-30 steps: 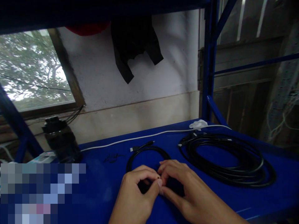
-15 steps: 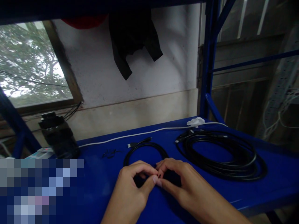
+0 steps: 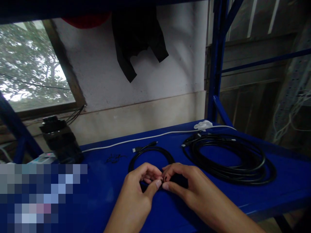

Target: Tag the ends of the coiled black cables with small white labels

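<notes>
A small black cable coil [image 3: 150, 149] lies on the blue tabletop, with plugs at its far side. At its near edge, my left hand [image 3: 143, 189] is closed in a pinch, thumb against the fingers. My right hand [image 3: 186, 183] pinches from the other side, its fingertips almost meeting the left ones. A small black piece [image 3: 166, 178] shows at the right fingers; its kind is too small to tell. The fingers hide the near part of the coil and whatever lies between the left fingertips. Several short, thin black pieces [image 3: 115, 158] are scattered left of the coil.
To the right lies a larger black cable coil [image 3: 264, 168]. A white cable [image 3: 136, 140] runs along the back of the blue tabletop [image 3: 97, 194], near crumpled white material [image 3: 203, 125]. A dark bottle [image 3: 62, 140] stands at left. Blue posts [image 3: 215, 64] rise at the side.
The fingertips of my two hands have drawn slightly apart, and my left fingers have lifted and loosened a little. The coils lie where they were; the view has shifted slightly.
</notes>
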Tool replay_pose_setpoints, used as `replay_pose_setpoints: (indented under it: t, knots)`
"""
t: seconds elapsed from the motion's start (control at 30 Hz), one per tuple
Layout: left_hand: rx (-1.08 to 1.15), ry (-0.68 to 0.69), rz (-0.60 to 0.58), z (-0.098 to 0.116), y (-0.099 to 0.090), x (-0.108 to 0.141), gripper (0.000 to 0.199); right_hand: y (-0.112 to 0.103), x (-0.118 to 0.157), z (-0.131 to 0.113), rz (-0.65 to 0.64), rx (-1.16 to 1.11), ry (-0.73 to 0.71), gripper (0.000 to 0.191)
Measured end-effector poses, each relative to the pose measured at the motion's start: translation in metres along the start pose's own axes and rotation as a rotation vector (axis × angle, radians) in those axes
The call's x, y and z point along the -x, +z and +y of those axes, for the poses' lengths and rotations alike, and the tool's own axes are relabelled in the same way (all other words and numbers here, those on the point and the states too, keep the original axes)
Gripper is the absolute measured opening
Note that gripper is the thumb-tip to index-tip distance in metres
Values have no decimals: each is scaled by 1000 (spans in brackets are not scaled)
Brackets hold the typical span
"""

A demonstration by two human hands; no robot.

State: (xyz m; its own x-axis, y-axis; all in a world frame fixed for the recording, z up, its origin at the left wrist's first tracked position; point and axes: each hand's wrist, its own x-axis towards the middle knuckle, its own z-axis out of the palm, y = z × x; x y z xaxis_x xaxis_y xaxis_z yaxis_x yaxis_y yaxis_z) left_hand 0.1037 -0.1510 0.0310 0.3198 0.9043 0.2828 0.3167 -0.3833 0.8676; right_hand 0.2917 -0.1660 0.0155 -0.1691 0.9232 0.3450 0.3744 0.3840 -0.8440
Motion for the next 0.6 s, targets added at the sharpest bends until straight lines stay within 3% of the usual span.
replay_pose_setpoints:
  t: [0.6]
  knots:
    - [-3,3,-22,3,-1,2,7,-2,1,-1,-1,10,-77,13]
